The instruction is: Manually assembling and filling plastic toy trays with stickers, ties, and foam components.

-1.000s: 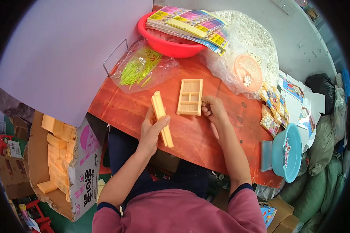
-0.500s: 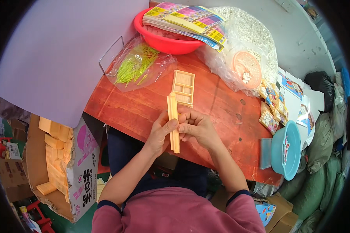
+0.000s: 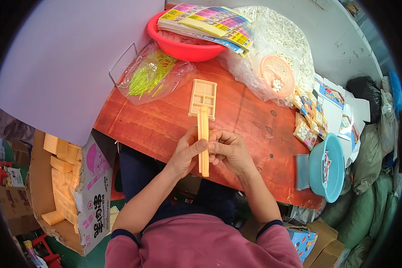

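A light tan plastic tray [image 3: 203,134] is held on edge above the table's near side, its long narrow side facing up. My left hand [image 3: 186,154] is closed around its left side, with the thumb lying across the edge. The fingers of my right hand [image 3: 230,152] are bent and pressed together against its right side; the tips are partly hidden. Just beyond, a matching tan tray [image 3: 204,88] with several compartments lies face up on the red-brown table [image 3: 245,120]. The held tray's far end overlaps it in view.
Around the table are a clear bag of lime-green sticks [image 3: 149,76], a red basin [image 3: 187,51] under printed sheets, a peach basket [image 3: 286,80], a big bag of white pieces [image 3: 295,38], filled packs [image 3: 304,131] and a blue basin [image 3: 337,174]. A carton [image 3: 94,201] of tan pieces stands left.
The held tray has turned slightly and stands straighter in view, with its far end now overlapping the tray on the table. Both hands keep their hold. The whole view has shifted a little.
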`<state>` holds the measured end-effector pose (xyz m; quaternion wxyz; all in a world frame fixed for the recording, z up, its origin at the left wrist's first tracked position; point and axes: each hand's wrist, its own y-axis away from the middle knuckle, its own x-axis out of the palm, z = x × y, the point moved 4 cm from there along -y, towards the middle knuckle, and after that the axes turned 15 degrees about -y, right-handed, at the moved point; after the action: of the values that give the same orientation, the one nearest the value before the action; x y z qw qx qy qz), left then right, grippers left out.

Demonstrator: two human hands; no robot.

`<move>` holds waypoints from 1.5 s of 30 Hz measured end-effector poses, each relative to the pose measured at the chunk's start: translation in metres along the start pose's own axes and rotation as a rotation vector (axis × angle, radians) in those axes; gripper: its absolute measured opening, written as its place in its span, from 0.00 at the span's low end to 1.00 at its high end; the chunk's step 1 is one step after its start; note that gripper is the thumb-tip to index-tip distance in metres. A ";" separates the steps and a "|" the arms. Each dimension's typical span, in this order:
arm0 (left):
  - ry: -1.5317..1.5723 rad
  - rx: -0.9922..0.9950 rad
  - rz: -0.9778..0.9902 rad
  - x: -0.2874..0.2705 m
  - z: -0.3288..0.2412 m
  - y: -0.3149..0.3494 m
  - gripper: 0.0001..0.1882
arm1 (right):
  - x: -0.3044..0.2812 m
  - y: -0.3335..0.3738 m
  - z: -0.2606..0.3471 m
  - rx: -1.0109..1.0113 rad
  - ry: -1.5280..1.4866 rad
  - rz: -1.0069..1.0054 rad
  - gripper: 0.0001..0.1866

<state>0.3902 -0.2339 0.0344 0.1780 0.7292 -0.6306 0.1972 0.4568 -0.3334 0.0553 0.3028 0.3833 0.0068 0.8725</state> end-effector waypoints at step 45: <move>0.153 -0.082 0.128 0.032 0.011 -0.013 0.28 | -0.026 0.016 0.016 -0.065 -0.007 -0.066 0.10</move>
<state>0.4078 -0.2647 0.0410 0.2424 0.6625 -0.6678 0.2373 0.4728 -0.3641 0.0535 0.3438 0.3760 -0.0098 0.8605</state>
